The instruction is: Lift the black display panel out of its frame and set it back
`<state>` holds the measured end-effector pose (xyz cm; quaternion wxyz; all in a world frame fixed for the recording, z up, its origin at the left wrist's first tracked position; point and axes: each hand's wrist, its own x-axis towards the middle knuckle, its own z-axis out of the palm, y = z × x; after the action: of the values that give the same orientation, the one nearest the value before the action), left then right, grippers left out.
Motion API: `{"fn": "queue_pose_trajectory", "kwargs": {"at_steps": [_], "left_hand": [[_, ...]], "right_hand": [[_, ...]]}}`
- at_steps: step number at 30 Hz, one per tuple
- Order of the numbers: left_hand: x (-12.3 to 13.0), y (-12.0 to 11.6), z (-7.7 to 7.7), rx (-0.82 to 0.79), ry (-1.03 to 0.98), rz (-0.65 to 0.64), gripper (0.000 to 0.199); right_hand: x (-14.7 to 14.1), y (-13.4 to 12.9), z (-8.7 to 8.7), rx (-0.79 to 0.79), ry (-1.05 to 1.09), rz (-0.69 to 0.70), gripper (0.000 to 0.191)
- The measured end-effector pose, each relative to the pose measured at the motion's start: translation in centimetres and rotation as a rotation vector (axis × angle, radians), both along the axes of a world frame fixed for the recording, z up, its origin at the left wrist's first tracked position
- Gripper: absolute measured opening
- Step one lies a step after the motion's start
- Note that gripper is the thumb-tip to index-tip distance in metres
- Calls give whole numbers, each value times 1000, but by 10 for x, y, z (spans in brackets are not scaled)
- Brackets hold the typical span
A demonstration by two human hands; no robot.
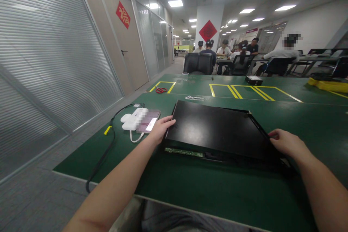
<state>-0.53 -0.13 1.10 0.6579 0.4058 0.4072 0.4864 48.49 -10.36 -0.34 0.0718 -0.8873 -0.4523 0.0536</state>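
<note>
A black LCD screen panel (217, 127) is tilted over the green table, its near edge towards me. My left hand (162, 128) grips its left edge, thumb on top and fingers under the side. At the right edge, my right hand (288, 143) is closed on the panel's rim, with its fingertips partly hidden. A thin green circuit board strip (185, 152) shows along the near edge, below the dark surface. A dark frame edge (261, 127) shows along the panel's far and right sides; whether it is a separate piece I cannot tell.
Left of the panel lie a phone (152, 120), a white charging device (133, 119) and a black cable (111, 141). Farther back are red-handled scissors (161, 90), a plastic cup (185, 76), a black box (253, 80) and yellow tape lines (233, 91). Several people sit beyond the table.
</note>
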Motion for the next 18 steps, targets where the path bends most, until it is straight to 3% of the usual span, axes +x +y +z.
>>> {"fn": "queue_pose_trajectory", "kwargs": {"at_steps": [11,18], "left_hand": [[1,-8,9,90,-32,-52,64],[4,-13,15,112,-88,-48,65]], "right_hand": [[2,0,-4,4,9,-3,26],[7,2,-9,73,84,-6,61]]}}
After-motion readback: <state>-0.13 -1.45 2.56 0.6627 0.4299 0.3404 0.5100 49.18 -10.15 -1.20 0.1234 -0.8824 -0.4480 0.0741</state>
